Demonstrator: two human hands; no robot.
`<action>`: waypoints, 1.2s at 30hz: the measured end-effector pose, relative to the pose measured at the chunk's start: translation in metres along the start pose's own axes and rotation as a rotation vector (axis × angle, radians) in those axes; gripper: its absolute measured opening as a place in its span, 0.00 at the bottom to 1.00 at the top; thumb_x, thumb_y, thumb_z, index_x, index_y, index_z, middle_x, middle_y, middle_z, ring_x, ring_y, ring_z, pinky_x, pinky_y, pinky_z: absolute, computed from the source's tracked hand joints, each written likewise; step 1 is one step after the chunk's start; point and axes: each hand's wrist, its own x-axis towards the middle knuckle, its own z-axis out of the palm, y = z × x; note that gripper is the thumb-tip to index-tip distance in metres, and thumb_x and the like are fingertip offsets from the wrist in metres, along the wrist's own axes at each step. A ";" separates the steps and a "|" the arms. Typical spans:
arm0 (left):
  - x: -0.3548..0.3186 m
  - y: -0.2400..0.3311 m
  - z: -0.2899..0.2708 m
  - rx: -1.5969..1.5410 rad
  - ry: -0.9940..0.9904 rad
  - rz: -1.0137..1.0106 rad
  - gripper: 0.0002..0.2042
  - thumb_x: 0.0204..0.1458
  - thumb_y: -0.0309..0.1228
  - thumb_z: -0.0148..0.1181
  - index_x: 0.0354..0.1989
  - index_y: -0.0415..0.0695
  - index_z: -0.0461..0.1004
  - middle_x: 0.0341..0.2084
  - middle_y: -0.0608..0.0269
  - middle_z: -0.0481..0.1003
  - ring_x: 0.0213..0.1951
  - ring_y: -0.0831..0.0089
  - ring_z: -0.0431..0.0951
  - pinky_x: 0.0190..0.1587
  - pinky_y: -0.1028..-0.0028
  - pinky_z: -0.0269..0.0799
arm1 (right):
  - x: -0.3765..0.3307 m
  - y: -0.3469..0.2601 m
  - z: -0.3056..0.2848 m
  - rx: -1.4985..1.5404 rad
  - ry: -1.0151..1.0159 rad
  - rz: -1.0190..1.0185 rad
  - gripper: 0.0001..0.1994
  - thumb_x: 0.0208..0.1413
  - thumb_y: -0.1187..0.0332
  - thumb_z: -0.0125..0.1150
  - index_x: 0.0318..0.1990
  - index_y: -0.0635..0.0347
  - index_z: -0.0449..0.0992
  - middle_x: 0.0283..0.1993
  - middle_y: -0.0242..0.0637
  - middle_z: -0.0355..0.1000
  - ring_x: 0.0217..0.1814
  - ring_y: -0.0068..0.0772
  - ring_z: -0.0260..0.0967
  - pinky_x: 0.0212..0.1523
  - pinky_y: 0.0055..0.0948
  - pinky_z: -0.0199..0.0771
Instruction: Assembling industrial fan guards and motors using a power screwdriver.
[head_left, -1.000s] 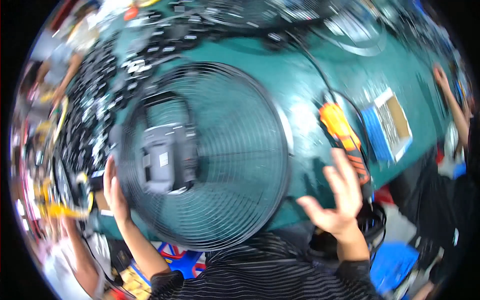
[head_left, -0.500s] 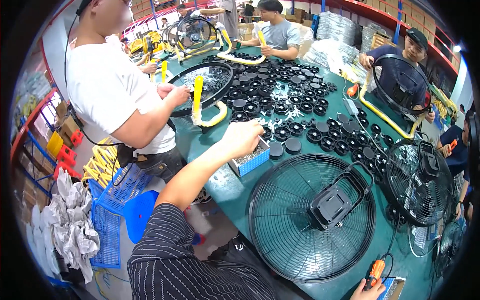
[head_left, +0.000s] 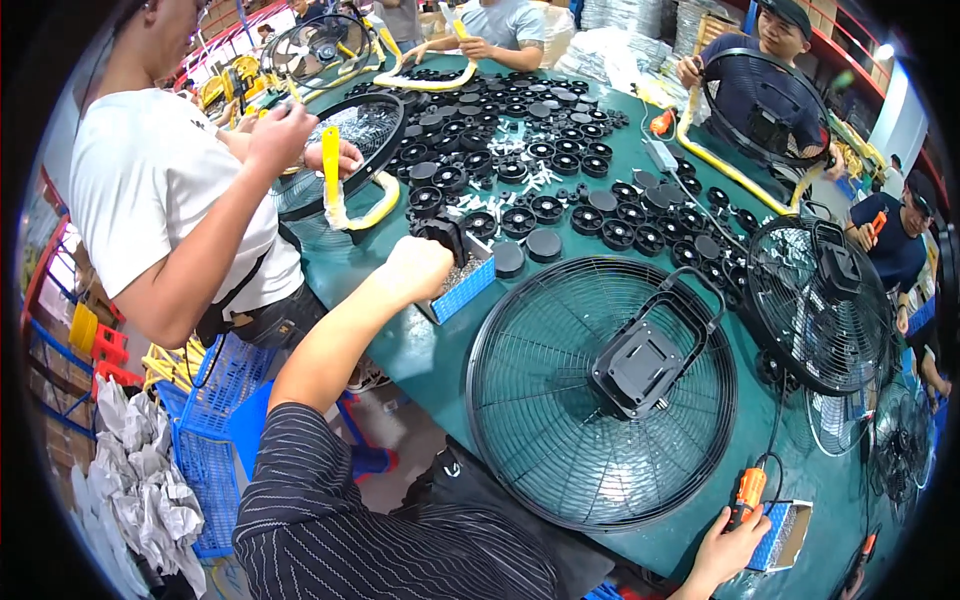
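Observation:
My left hand is closed around a dark black plastic part, at the left end of a small blue box full of screws; my fingertips are partly hidden. At the lower right, my right hand grips an orange-and-black electric screwdriver with a cord. Between my hands a large black fan lies on the green table, its wire cage flat. A black motor housing and a tubular handle stand up from its middle.
Many round black knobs and caps and pale small parts cover the table's middle. A second screw box is beside my right hand. Another caged fan leans at right. Co-workers handle fans with yellow stands. Blue crates stand left.
The view has shifted, so the table appears further left and higher. My left hand has moved left across the screw box and now shows a black part. My right hand still holds the screwdriver.

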 end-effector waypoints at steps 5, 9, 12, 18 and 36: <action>0.003 -0.008 0.007 -0.111 -0.005 0.070 0.07 0.40 0.28 0.63 0.27 0.40 0.81 0.28 0.47 0.81 0.33 0.53 0.83 0.36 0.58 0.79 | -0.001 -0.002 0.001 -0.026 0.046 0.002 0.27 0.58 0.62 0.61 0.60 0.68 0.64 0.54 0.50 0.62 0.50 0.57 0.70 0.44 0.47 0.72; 0.001 -0.011 0.012 -0.168 0.028 0.020 0.04 0.41 0.31 0.63 0.26 0.50 0.82 0.25 0.56 0.80 0.32 0.56 0.82 0.35 0.59 0.77 | 0.000 0.002 0.004 -0.004 0.060 0.039 0.27 0.56 0.63 0.62 0.60 0.68 0.64 0.55 0.50 0.62 0.50 0.57 0.70 0.44 0.47 0.72; -0.003 -0.013 0.010 -0.187 0.021 0.044 0.04 0.42 0.32 0.63 0.26 0.50 0.81 0.24 0.56 0.79 0.33 0.55 0.81 0.35 0.59 0.76 | 0.001 0.005 0.003 -0.002 0.059 0.026 0.28 0.54 0.64 0.64 0.59 0.68 0.64 0.53 0.50 0.62 0.49 0.57 0.70 0.44 0.46 0.73; -0.013 -0.014 0.003 -0.284 0.219 0.058 0.06 0.41 0.33 0.61 0.27 0.46 0.79 0.25 0.56 0.79 0.33 0.57 0.81 0.36 0.60 0.76 | 0.010 0.015 -0.001 0.124 -0.016 0.095 0.32 0.48 0.64 0.71 0.58 0.70 0.65 0.52 0.51 0.64 0.48 0.58 0.70 0.46 0.46 0.72; -0.080 0.169 -0.106 -1.372 -0.210 0.983 0.07 0.58 0.30 0.63 0.41 0.40 0.78 0.31 0.66 0.80 0.32 0.80 0.79 0.33 0.79 0.73 | 0.005 -0.025 -0.115 2.122 0.090 0.154 0.26 0.53 0.66 0.64 0.57 0.67 0.65 0.37 0.39 0.67 0.27 0.27 0.68 0.27 0.25 0.70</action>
